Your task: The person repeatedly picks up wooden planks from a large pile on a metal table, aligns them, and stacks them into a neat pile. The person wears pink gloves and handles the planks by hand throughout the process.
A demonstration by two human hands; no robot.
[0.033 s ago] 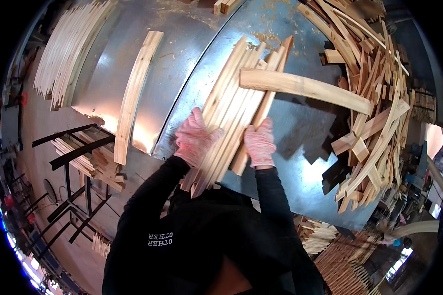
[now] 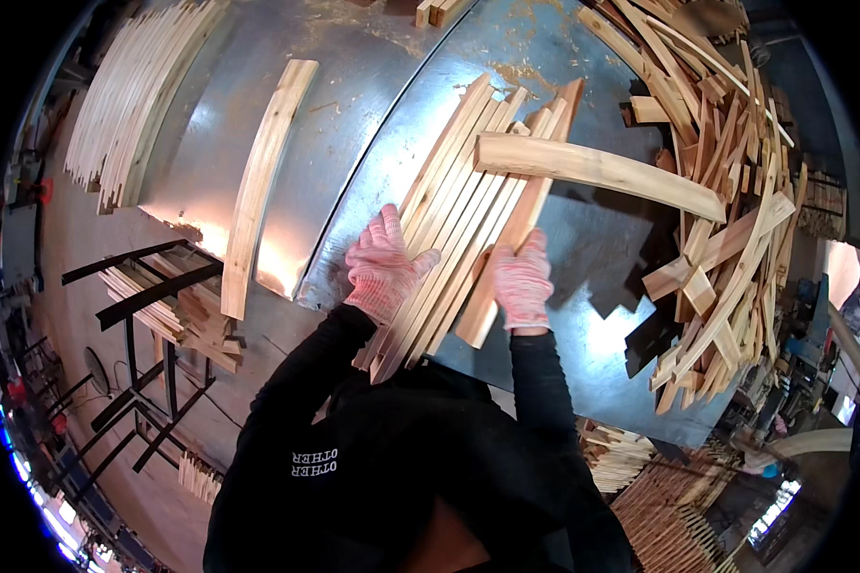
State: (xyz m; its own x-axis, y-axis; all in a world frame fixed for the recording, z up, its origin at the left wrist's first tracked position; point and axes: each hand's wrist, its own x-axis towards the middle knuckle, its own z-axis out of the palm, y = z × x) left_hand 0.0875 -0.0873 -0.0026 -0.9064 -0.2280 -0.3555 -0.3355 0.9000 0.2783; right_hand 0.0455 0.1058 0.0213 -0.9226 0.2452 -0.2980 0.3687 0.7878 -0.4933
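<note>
A bundle of long wooden strips lies side by side on the metal table, its near ends at the edge by my body. My left hand, in a pink-white knit glove, rests against the bundle's left side, fingers stretched out and thumb over the strips. My right hand, gloved alike, is closed around the outermost strip on the right; its fingertips are partly hidden. Across the bundle's far part lies a wider wooden board, reaching right toward a heap of wood.
A jumbled heap of wood offcuts covers the table's right side. To the left, a single board overhangs the metal table, and a neat stack of strips stands farther off. A black metal frame stands on the floor.
My right hand has shifted right with the outermost strip, and the bundle has spread wider, with gaps between strips. The crosswise board has slid slightly right. My left hand has moved a little right.
</note>
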